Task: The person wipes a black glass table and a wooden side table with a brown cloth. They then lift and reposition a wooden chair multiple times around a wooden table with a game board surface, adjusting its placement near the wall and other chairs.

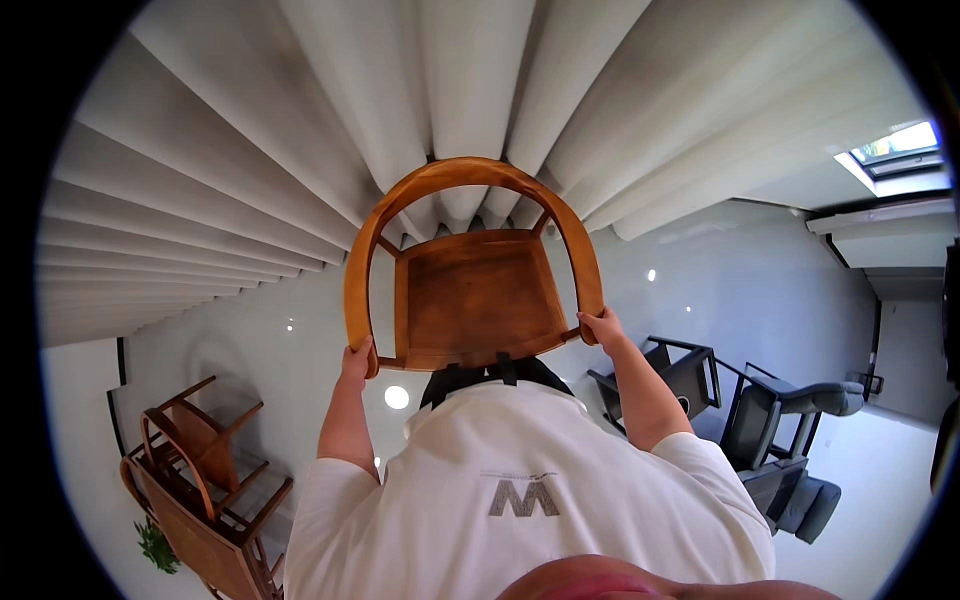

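In front of me is a wooden armchair (476, 289) with a curved, horseshoe-shaped top rail (472, 172) and a broad brown seat. My left hand (358, 361) grips the end of the left armrest, thumb on top. The end of the right armrest is held by my right hand (602, 327). The seat's front edge is close to my waist, and the curved back faces the curtain. The chair's legs are hidden beneath the seat, so I cannot tell whether they touch the floor.
Pale pleated curtains (480, 82) hang just beyond the chair back. At lower left, stacked wooden chairs (202, 480) stand near a green plant (156, 546). Dark-framed chairs (757, 420) with grey cushions are on the right. The glossy floor (300, 382) reflects lights. A window (896, 150) is at upper right.
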The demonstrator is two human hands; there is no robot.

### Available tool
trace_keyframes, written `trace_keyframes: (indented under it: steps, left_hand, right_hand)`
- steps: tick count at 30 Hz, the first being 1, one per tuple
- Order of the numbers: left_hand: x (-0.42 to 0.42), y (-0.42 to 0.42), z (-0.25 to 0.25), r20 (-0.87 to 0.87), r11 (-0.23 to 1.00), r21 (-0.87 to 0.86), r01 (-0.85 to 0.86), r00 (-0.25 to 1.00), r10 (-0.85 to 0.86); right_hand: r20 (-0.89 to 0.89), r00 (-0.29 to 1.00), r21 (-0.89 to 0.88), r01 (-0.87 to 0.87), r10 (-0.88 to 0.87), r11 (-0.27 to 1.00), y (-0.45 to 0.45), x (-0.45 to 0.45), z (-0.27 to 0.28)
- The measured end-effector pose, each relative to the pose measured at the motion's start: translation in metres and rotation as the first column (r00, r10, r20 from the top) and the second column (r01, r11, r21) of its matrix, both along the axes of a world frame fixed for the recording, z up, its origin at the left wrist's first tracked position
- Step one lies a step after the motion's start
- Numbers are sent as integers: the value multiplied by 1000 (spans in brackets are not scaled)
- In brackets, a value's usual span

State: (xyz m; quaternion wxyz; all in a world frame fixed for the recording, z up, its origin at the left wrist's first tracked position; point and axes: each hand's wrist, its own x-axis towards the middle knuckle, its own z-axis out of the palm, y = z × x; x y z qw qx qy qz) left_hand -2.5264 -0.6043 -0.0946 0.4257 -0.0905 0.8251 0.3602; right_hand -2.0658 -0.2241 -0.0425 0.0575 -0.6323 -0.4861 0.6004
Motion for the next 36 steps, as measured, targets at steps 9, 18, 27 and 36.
trace_keyframes:
  steps: [9, 18, 27, 36]
  left_hand:
    - [-9, 51, -1, 107, 995, -96, -9, 994, 20]
    - [-2, 56, -15, 81, 1000, -29, 8, 997, -6]
    - [90, -43, -41, -46, 936, -262, 237, 965, -257]
    - [223, -107, -14, 121, 865, -289, 409, 912, -391]
  right_hand:
    - [68, 998, 2, -19, 18, 1000, 58, -18, -52]
    - [197, 980, -6, 4, -3, 1000, 61, -17, -50]
    - [311, 948, -194, -7, 69, 981, -5, -1, -45]
    - [323, 928, -313, -82, 187, 946, -65, 77, -118]
